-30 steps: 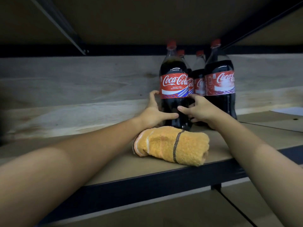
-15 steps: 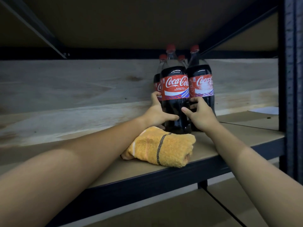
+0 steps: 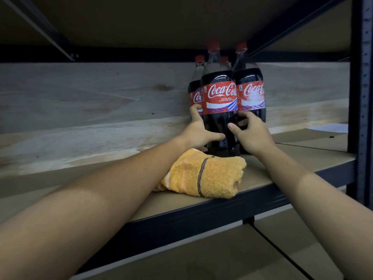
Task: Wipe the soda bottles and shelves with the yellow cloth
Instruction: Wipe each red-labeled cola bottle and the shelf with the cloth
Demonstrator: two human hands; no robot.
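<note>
Since the earlier frames the view has swung leftward so that the bottles and the dark upright post (image 3: 361, 98) sit further right, while both hands keep their hold on the same front bottle (image 3: 219, 110), which stands upright on the shelf (image 3: 272, 170) with its red Coca-Cola label facing the camera. Left hand (image 3: 198, 134) wraps the bottle's lower left side, thumb stretched across the dark front and fingers curled round behind, one fingertip showing beside the label's lower edge. Right hand (image 3: 251, 134) clasps the lower right side, thumb pointing left toward the other thumb with a small gap between them, fingers curled into the space between this bottle and the second front bottle (image 3: 251, 98), which stands touching it on the right. Two more bottles stand behind, one at the rear left (image 3: 194, 85) and one mostly hidden, only its red cap (image 3: 224, 59) showing. Yellow cloth (image 3: 207, 176) lies folded on the shelf just in front of the held bottle, near the shelf's front edge, untouched by either hand, with the left forearm passing over its left end. Further right on the shelf lies a pale sheet (image 3: 327, 127)
</note>
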